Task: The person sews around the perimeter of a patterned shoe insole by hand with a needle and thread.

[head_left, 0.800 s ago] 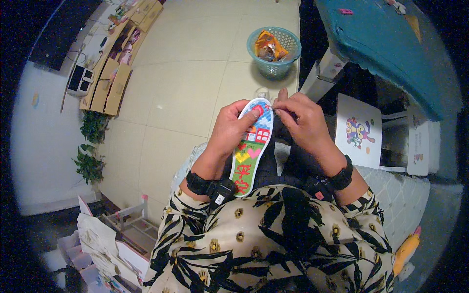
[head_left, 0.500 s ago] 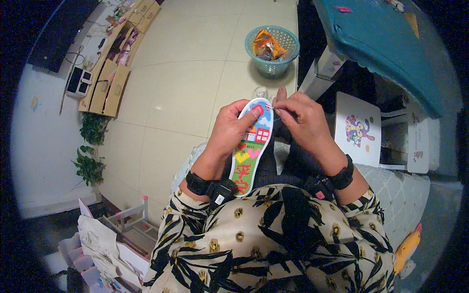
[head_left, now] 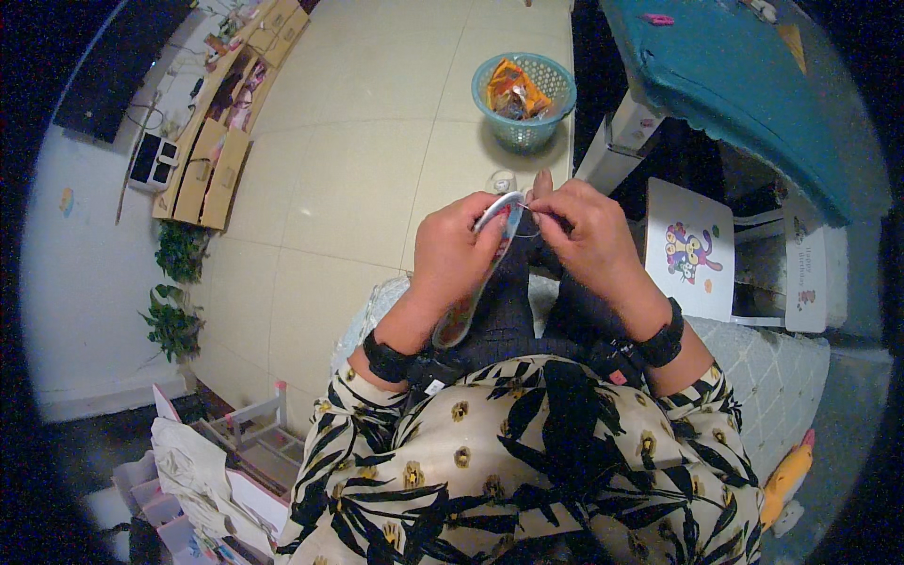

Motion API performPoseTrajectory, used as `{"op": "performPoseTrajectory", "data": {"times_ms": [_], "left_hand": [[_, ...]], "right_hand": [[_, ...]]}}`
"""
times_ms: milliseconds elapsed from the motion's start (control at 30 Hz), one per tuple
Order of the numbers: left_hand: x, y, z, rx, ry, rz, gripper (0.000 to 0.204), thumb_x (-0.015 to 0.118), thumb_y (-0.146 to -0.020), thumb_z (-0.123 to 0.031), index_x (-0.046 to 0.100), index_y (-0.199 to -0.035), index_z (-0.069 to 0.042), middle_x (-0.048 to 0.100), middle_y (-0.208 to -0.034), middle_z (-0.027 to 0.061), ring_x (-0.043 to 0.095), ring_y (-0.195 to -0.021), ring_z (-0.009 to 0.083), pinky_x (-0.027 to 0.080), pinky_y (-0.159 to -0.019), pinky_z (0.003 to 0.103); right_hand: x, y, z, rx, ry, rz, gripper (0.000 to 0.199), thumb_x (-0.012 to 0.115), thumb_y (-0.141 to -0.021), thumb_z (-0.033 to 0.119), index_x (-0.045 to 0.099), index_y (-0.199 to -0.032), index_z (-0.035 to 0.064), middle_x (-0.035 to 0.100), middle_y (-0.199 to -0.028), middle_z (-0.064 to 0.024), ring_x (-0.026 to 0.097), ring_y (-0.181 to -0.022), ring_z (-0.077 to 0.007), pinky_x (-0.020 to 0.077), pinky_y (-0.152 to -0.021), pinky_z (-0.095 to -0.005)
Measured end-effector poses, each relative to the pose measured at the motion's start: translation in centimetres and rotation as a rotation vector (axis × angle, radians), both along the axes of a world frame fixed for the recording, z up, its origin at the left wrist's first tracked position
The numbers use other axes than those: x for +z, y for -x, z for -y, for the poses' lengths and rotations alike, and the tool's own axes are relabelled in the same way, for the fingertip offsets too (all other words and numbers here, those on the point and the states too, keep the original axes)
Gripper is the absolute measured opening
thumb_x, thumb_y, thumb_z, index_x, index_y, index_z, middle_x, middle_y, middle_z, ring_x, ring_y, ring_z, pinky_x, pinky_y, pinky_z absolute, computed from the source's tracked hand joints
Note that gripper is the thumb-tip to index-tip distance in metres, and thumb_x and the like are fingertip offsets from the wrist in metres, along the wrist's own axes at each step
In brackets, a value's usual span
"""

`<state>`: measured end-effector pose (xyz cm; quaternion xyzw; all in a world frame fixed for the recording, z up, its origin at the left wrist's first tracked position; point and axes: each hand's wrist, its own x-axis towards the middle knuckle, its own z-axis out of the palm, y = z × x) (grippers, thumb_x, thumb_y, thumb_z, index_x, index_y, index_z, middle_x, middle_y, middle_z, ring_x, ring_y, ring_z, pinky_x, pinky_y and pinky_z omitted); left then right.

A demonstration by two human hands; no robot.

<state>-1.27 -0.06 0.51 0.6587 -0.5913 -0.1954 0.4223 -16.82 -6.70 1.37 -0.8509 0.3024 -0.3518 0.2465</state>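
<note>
The left hand (head_left: 457,250) is clasping a cloth insole (head_left: 461,316) in the air above the person's lap, its thumb pressing the near face and its fingers curling behind, mostly out of sight. The insole is showing a thick white rim and a narrow strip of coloured surface, with red and blue near the far end; it is tilting almost edge-on, so most of its face is being lost from view. Its long axis is running away from the body, the rounded far end pointing forward and slightly right, the near end slanting back toward the left thigh. The right hand (head_left: 584,221) is pinching a thin strand (head_left: 524,205) between closed thumb and forefinger just beside that far end; it is showing too finely to tell needle from thread. Dark trousers (head_left: 504,306) are lying below, and a cream shirt (head_left: 556,452) with black leaf shapes is filling the lower edge. Beyond the hands, a blue-green basket (head_left: 524,137) with a perforated wall is standing near the right edge of the pale tiled floor (head_left: 348,188), holding a crinkled, shiny orange packet (head_left: 518,89). To the right, a table (head_left: 744,104) is bearing a teal cover, its far corners being cut off by the dark rim.
</note>
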Motion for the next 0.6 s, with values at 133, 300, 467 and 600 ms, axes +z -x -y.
{"op": "performPoseTrajectory", "data": {"times_ms": [133,300,467,600], "left_hand": [[-0.1,0.8,0.1,0.005,0.069,0.098,0.01,0.057,-0.072,-0.012,0.059,-0.081,-0.007,0.058,-0.071,0.0121,0.057,-0.063,0.0282,0.045,-0.054,0.034],[-0.3,1.4,-0.1,-0.089,0.113,0.091,0.012,0.057,-0.072,-0.013,0.059,-0.083,-0.006,0.058,-0.07,0.0125,0.057,-0.062,0.0282,0.044,-0.054,0.034],[-0.3,1.3,-0.5,-0.161,0.048,0.03,0.013,0.056,-0.075,-0.011,0.06,-0.084,-0.003,0.059,-0.073,0.0109,0.057,-0.061,0.0213,0.044,-0.055,0.028],[0.3,1.3,-0.6,-0.227,0.05,-0.141,0.01,0.057,-0.073,-0.012,0.059,-0.077,-0.004,0.053,-0.068,0.0093,0.052,-0.065,0.0254,0.042,-0.059,0.033]], "right_hand": [[-0.1,-0.2,-0.1,-0.031,0.001,-0.016,0.01,0.06,-0.068,0.005,0.058,-0.078,0.0022,0.055,-0.073,-0.0128,0.054,-0.067,-0.0281,0.0439,-0.059,-0.0323],[-0.2,0.1,-0.4,-0.061,-0.203,0.048,0.01,0.059,-0.071,0.011,0.054,-0.072,0.0018,0.054,-0.07,-0.0112,0.054,-0.062,-0.0261,0.0437,-0.058,-0.033],[-1.0,0.9,-0.5,-0.085,-0.587,0.264,0.016,0.058,-0.077,0.017,0.054,-0.071,0.0024,0.053,-0.065,-0.0023,0.048,-0.054,-0.0104,0.04,-0.053,-0.0243],[-2.1,2.2,0.2,0.136,-0.898,0.309,0.02,0.05,-0.084,0.022,0.055,-0.078,0.004,0.051,-0.064,0.0035,0.044,-0.055,-0.0043,0.035,-0.049,-0.0182]]}}
